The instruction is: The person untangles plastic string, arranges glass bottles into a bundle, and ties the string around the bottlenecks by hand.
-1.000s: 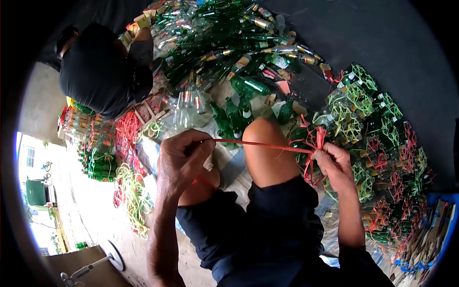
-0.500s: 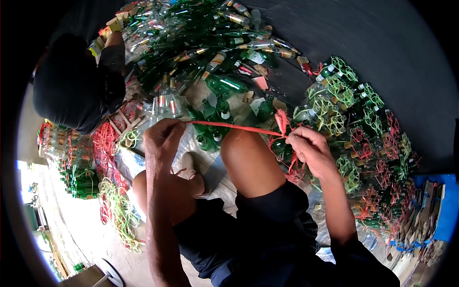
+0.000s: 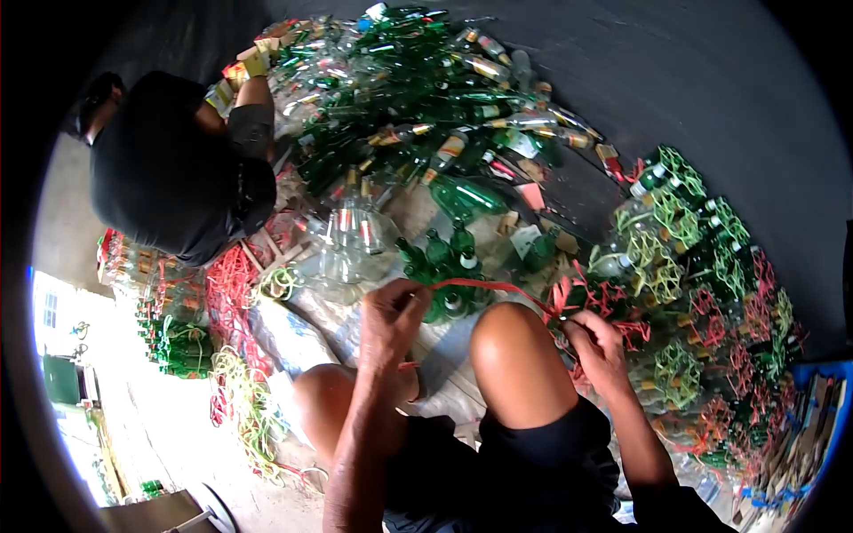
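A broad heap of loose bottles, mostly green with some clear, spreads across the far middle of the floor. On the right, a long bank of tied bottles runs from far to near, netted in red and pale green string. A co-worker in black bends at the far left, one arm reaching to the heap's edge. The person's own bare knee rises in the near middle. On the left lie a tangle of red string and, nearer, a pile of pale green string. Beyond the knee, a cluster of green bottles stands upright, with clear bottles just to its left.

The left hand pinches one end of a red strand between thumb and fingers. The right hand has its fingers bent beside the strand's knotted bunch; whether they grip it, I cannot tell. The strand bows slackly between the hands, just in front of the green bottles.
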`<action>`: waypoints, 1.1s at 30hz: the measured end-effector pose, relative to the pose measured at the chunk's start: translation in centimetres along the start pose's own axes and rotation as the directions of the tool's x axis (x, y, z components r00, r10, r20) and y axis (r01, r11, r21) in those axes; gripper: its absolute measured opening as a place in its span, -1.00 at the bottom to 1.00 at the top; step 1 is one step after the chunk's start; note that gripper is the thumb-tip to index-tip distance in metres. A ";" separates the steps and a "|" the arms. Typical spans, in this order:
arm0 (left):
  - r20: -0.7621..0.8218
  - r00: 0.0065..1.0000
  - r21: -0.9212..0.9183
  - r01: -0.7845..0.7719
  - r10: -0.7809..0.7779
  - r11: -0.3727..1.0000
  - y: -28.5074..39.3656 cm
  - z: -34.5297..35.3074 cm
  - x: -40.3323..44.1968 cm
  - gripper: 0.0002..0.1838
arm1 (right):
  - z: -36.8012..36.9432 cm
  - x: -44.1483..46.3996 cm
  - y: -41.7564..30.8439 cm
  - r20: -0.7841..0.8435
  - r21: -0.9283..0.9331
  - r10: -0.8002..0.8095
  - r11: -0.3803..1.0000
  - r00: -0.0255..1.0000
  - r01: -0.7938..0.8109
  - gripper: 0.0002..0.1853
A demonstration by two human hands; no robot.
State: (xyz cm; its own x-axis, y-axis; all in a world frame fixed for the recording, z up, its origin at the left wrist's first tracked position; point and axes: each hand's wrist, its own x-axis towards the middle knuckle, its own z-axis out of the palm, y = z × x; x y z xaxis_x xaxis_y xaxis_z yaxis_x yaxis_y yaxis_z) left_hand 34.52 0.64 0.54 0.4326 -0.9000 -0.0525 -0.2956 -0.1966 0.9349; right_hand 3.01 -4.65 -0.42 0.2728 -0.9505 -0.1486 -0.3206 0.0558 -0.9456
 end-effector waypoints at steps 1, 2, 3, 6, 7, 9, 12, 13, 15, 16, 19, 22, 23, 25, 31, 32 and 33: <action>0.034 0.998 -0.040 0.049 -0.048 0.998 -0.1 0.1 0.0 -0.85 | 0.3 0.1 -0.1 -0.011 0.009 -0.019 1.000 1.000 0.019 -0.88; 0.033 0.998 -0.034 0.049 -0.048 0.998 0.1 0.1 0.0 -0.84 | 0.6 0.2 0.0 -0.008 0.046 0.002 0.999 1.000 -0.001 -0.88; 0.035 0.998 -0.029 0.050 -0.049 0.998 0.3 0.2 0.0 -0.84 | 0.9 0.4 0.4 -0.005 0.068 0.023 0.997 1.000 -0.023 -0.89; 0.052 0.986 -0.097 0.164 -0.159 0.982 1.3 0.4 -0.3 -0.81 | 1.2 0.6 0.6 -0.005 0.068 0.004 0.998 1.000 -0.004 -0.89; 0.054 0.986 -0.059 0.163 -0.160 0.985 1.4 0.3 -0.3 -0.80 | 1.4 0.6 0.7 -0.023 0.080 0.011 0.997 1.000 -0.009 -0.89; 0.036 0.991 -0.100 0.129 -0.126 0.987 1.1 0.4 -0.2 -0.79 | 1.6 0.8 1.4 -0.048 0.096 0.010 0.995 0.999 -0.005 -0.88; 0.027 0.991 -0.100 0.132 -0.130 0.986 0.9 0.3 -0.3 -0.78 | 1.2 1.2 2.0 -0.034 0.106 0.020 0.994 0.999 -0.016 -0.88; 0.030 0.990 -0.091 0.142 -0.139 0.986 0.9 0.3 -0.3 -0.79 | 1.2 1.5 1.5 -0.053 0.057 -0.005 0.998 0.999 0.008 -0.88; -0.002 0.998 -0.108 0.065 -0.065 0.992 -0.4 0.3 0.3 -0.79 | 1.2 1.8 0.9 -0.087 -0.051 -0.036 0.998 0.996 0.032 -0.87; -0.007 0.999 -0.118 0.048 -0.049 0.992 -1.2 0.4 0.2 -0.79 | 1.0 2.2 1.7 -0.094 -0.087 -0.053 0.995 0.994 0.045 -0.83; -0.032 0.994 -0.199 0.096 -0.104 0.975 -0.4 0.1 0.2 -0.82 | 1.2 3.5 1.3 -0.075 -0.103 -0.080 0.992 0.994 0.072 -0.80; -0.069 0.994 -0.155 0.078 -0.090 0.985 -0.8 -0.3 0.9 -0.78 | 1.7 5.3 1.3 0.021 -0.026 -0.008 1.000 1.000 0.008 -0.72; -0.078 0.993 -0.132 0.076 -0.087 0.988 -1.2 -0.4 1.4 -0.78 | 2.0 5.8 1.3 0.038 -0.006 -0.003 1.000 0.999 0.003 -0.70; -0.121 0.992 -0.100 0.034 -0.046 0.994 -1.9 -0.4 2.4 -0.76 | 2.7 7.3 1.2 0.092 0.059 0.087 0.994 0.992 -0.092 -0.72; -0.288 0.956 0.070 0.073 -0.050 0.995 -7.0 -0.6 8.1 -0.70 | 6.5 13.8 2.2 0.157 0.207 0.049 0.975 0.986 -0.081 -0.78; -0.298 0.953 0.103 0.086 -0.052 0.991 -8.1 -0.6 9.2 -0.70 | 7.3 15.1 2.6 0.157 0.226 0.027 0.972 0.987 -0.063 -0.78; -0.305 0.951 0.136 0.098 -0.053 0.986 -9.2 -0.5 10.3 -0.69 | 8.2 16.6 3.2 0.146 0.229 0.011 0.972 0.989 -0.045 -0.78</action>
State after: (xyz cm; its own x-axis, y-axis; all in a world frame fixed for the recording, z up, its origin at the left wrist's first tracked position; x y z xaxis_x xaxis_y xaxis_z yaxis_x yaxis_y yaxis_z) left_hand 42.14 -6.59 -8.40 0.6870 -0.7266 0.0081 -0.3647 -0.3352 0.8687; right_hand 13.98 -17.71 -8.30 0.3989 -0.8950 -0.1996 -0.1160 0.1667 -0.9792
